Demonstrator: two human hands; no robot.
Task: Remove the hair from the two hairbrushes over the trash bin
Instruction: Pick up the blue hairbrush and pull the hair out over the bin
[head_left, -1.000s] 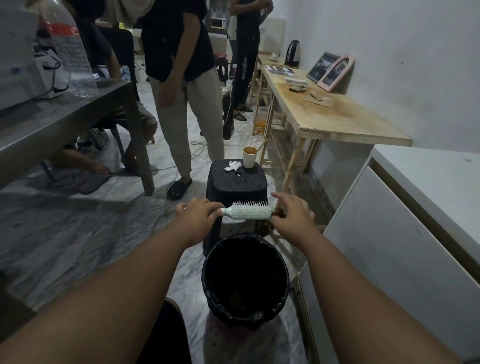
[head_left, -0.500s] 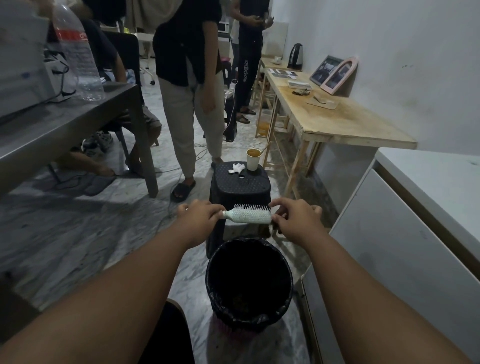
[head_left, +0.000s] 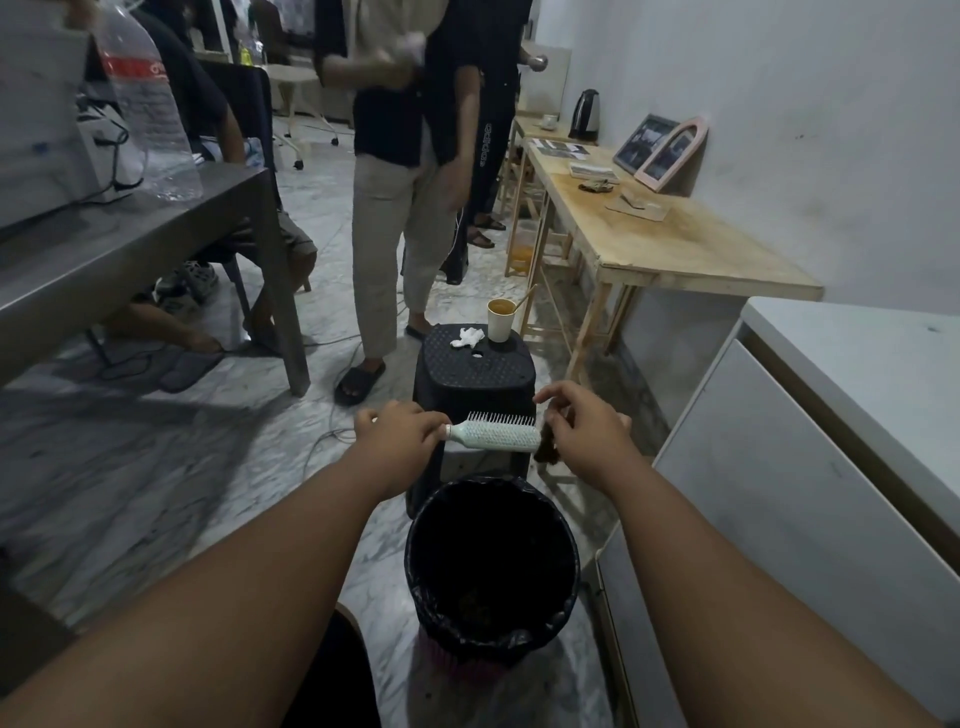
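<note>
A pale green hairbrush (head_left: 496, 435) lies level in the air, bristles pointing away from me. My left hand (head_left: 397, 441) grips its handle. At the brush's right tip my right hand (head_left: 587, 434) pinches a dark clump of hair (head_left: 546, 451) that hangs just off the brush head. Below and slightly nearer to me stands a round trash bin (head_left: 491, 577) lined with a black bag. Only one brush is in view.
Just beyond the brush stands a black plastic stool (head_left: 475, 371) with a paper cup (head_left: 501, 320) and a crumpled tissue (head_left: 467, 336). A person stands behind it. A wooden table (head_left: 675, 244) is at the right, a white cabinet (head_left: 810, 467) close right, a grey table (head_left: 130, 254) left.
My right hand has shifted slightly right off the brush tip, and a dark clump of hair now hangs from its fingers. The standing person moved closer behind the stool.
</note>
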